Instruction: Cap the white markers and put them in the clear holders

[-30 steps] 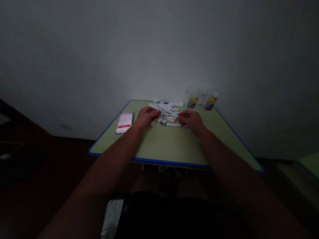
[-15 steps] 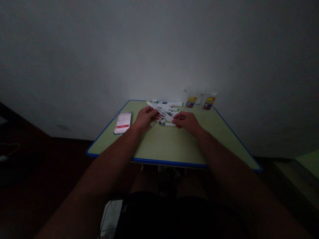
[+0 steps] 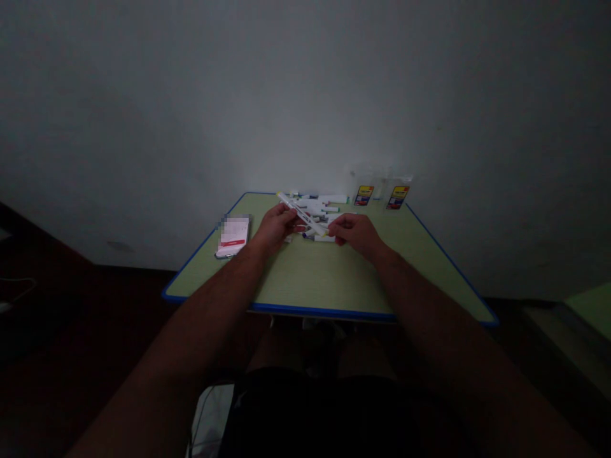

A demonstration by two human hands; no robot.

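White with yellow ends, one marker [image 3: 309,222] slants between your hands, over a loose pile of markers [image 3: 333,200] on the green table [image 3: 315,280]. Your left hand [image 3: 275,229] pinches it along its barrel; your right hand [image 3: 354,233] grips its lower end (the phone [image 3: 237,230] lies to the left).

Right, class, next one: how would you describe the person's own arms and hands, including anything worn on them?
The left arm and right arm are bare, with no sleeves in view. The left hand and right hand wear no gloves. No watch or bracelet shows on either wrist; dim light makes rings hard to rule out.
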